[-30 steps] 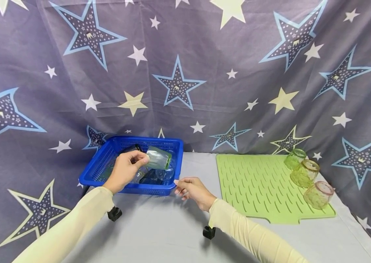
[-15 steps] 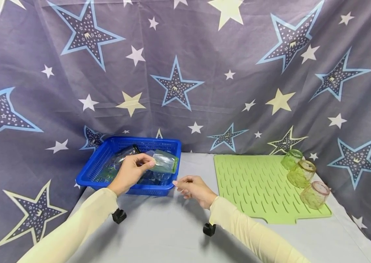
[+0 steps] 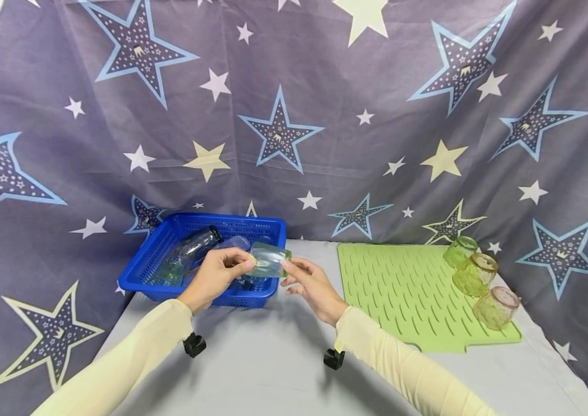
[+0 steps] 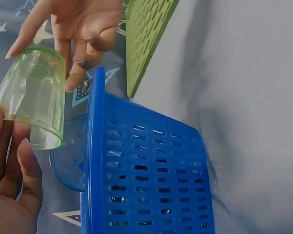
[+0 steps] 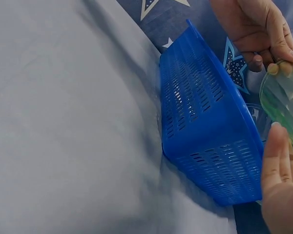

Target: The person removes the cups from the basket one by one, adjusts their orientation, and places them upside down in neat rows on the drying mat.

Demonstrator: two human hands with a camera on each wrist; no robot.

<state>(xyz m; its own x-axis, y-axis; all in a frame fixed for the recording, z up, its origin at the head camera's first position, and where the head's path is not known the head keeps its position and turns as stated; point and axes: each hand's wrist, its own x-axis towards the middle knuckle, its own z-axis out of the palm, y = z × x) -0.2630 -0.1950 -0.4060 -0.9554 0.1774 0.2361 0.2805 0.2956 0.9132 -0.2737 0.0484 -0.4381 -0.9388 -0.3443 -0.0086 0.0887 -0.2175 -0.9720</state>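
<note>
A clear, green-tinted drinking glass (image 3: 270,260) lies on its side in the air over the right end of the blue basket (image 3: 161,292). My left hand (image 3: 215,278) pinches its mouth end between thumb and fingers. Reaching in from the other side, my right hand (image 3: 318,293) has its thumb at the green base end. In the left wrist view, the right hand's (image 4: 85,22) fingers spread loosely around the glass (image 4: 36,90), not closed on it. Several more glasses lie in the basket, among them a dark-rimmed one (image 3: 200,242).
To the right lies a light green drying mat (image 3: 387,289). Along its right side, a green glass (image 3: 461,252), a yellow glass (image 3: 476,275) and a pink glass (image 3: 496,309) stand in a row. A star-patterned cloth (image 3: 294,69) hangs behind the grey-white table (image 3: 267,370).
My left hand has carried the glass rightwards from above the basket's middle to its right end. The right hand has moved slightly up, its thumb now reaching the base of the glass.
</note>
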